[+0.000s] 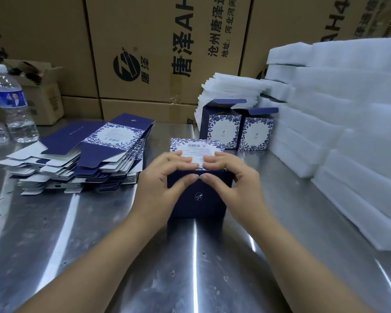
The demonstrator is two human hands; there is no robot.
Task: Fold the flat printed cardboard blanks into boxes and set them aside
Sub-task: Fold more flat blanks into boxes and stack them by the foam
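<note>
A dark blue box with a floral barcode panel lies on its side on the steel table, centre of view. My left hand grips its left side, thumb on the blue near face and fingers over the printed top panel. My right hand grips the right side the same way, and the two thumb tips meet at the middle. A fanned stack of flat printed blanks lies to the left. Two folded boxes stand upright behind, their top flaps open.
White foam pads are piled high along the right, with a smaller pile behind the folded boxes. A water bottle stands at the far left. Large brown cartons wall off the back.
</note>
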